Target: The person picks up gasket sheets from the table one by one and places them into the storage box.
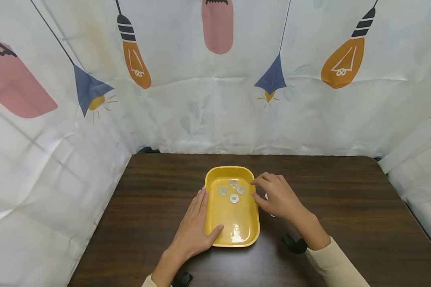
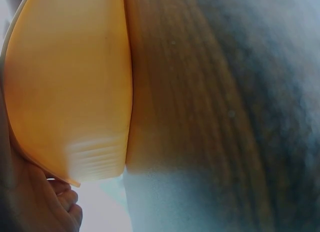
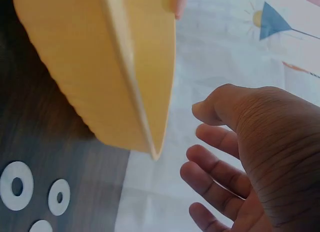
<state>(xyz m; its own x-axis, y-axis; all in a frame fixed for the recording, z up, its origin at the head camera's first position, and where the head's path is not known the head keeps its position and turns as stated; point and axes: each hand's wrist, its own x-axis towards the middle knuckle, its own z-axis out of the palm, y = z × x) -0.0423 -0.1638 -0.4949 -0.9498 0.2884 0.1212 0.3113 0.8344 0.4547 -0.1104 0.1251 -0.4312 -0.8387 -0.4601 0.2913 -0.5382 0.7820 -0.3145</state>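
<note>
A yellow tray [image 1: 233, 233] lies on the table with several flat metal washers [image 1: 234, 198] in its far half. Along its left side, my left hand [image 1: 194, 229] rests with straight fingers against the wall and the thumb over the near rim. My right hand [image 1: 278, 197] hovers at the right rim, thumb and index finger apart and nothing between them. The right wrist view shows its fingers loosely bent beside the tray wall [image 3: 75, 56]. Three washers [image 3: 17, 186] are visible there on the table, right of the tray; in the head view my right hand mostly hides them.
The dark wooden table [image 1: 158, 191] extends around the tray. A white printed curtain [image 1: 215, 115] hangs behind it and along both sides. Dark wrist devices [image 1: 295, 244] sit beneath both wrists.
</note>
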